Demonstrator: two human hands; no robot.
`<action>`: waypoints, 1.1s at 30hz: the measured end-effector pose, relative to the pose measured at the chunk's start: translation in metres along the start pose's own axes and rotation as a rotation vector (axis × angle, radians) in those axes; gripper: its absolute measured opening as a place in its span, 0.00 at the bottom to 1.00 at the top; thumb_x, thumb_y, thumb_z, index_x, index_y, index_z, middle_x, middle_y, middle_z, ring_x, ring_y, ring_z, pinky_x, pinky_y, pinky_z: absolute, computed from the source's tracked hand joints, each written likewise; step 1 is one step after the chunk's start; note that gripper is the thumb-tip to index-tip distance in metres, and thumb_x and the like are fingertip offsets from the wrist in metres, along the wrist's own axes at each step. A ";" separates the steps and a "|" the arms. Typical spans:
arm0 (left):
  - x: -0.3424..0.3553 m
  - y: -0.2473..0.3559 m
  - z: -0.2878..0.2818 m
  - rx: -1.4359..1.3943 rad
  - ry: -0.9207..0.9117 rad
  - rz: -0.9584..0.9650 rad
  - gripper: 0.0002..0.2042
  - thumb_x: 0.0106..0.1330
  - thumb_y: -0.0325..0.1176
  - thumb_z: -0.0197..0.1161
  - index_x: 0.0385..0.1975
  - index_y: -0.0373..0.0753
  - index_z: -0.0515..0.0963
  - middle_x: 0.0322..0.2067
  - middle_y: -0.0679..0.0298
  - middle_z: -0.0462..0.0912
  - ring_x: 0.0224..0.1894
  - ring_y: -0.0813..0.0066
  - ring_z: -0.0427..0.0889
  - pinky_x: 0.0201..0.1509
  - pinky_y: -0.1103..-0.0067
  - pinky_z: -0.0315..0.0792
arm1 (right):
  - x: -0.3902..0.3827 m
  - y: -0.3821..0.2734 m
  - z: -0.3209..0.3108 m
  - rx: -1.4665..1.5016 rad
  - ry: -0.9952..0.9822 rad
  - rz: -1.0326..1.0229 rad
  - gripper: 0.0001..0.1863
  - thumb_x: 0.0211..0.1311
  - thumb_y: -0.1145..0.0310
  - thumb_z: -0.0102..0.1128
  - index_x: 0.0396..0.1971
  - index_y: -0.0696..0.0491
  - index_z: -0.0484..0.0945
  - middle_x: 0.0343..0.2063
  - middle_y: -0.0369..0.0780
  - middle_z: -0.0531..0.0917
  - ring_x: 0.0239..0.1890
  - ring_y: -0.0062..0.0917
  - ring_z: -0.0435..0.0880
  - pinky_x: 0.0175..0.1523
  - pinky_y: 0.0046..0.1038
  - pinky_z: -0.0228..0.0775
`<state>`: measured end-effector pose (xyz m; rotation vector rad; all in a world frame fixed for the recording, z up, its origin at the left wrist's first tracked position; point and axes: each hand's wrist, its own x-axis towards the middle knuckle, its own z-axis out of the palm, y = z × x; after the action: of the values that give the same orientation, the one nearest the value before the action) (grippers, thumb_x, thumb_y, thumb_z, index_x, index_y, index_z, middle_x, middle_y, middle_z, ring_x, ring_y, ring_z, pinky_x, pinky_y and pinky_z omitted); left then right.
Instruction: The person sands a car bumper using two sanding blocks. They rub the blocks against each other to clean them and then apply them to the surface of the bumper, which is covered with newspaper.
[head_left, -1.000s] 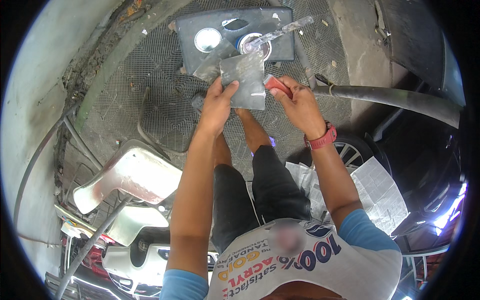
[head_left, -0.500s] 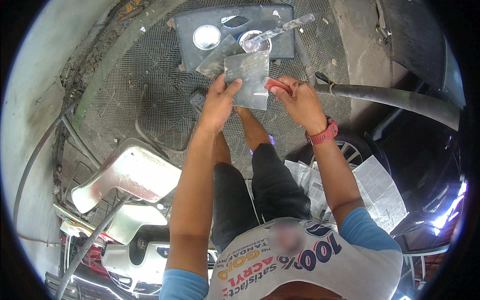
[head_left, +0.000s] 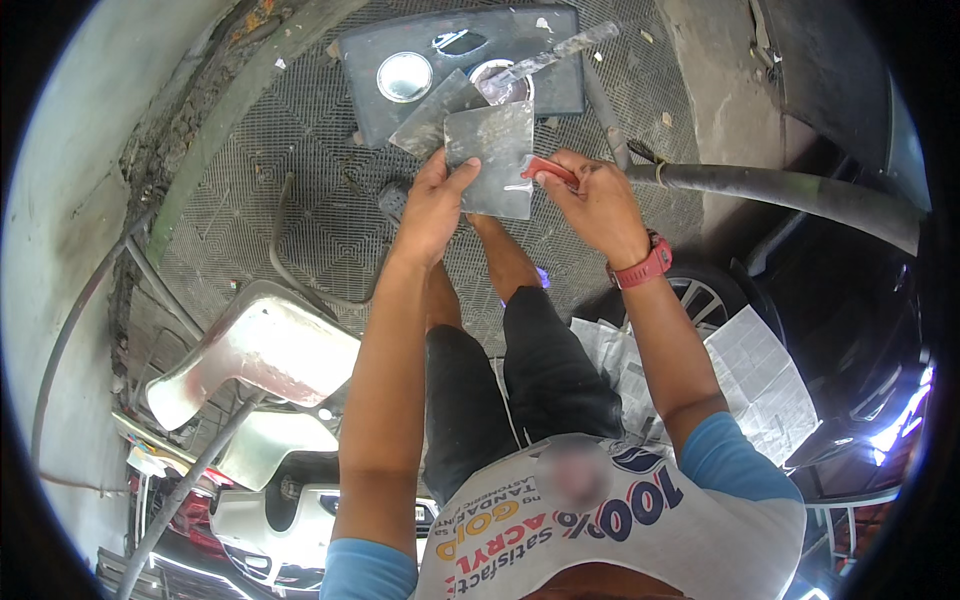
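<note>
My left hand (head_left: 436,205) is closed on the near edge of a flat, square grey plate (head_left: 488,140), thumb on top. In my right hand (head_left: 598,205) a small red tube (head_left: 549,171) is pinched, its pale end at the plate's right edge. Close to that end, a short white streak lies on the plate. Another grey plate (head_left: 430,115) shows partly behind the first; whether my left hand also holds it, I cannot tell. Beyond, a can (head_left: 518,90) of greyish paste has a smeared flat stick (head_left: 570,50) slanting out of it.
The can stands on a dark board (head_left: 375,45), beside a round, shiny lid (head_left: 404,77). A grey pipe (head_left: 780,190) reaches in from the right, above a dark car (head_left: 850,340) and newspaper sheets (head_left: 760,380). Pale painted panels (head_left: 265,340) rest on a stand at left.
The board, lid and can sit slightly further left in the picture. The tube's end has shifted slightly left over the plate's edge. Both hands keep their holds.
</note>
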<state>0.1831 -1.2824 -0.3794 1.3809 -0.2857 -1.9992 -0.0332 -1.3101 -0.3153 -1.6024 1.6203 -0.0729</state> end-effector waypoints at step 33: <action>-0.035 0.015 0.039 -0.256 0.041 -0.082 0.23 0.74 0.31 0.63 0.65 0.31 0.70 0.59 0.59 0.80 0.63 0.70 0.78 0.69 0.70 0.70 | 0.034 0.053 0.036 1.464 -0.049 0.436 0.16 0.76 0.60 0.63 0.56 0.50 0.76 0.51 0.36 0.84 0.54 0.24 0.82 0.60 0.34 0.76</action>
<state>0.1620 -1.2789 -0.3295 1.2853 0.0456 -1.9910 -0.0491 -1.3112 -0.3861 -0.1260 1.2345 -0.7717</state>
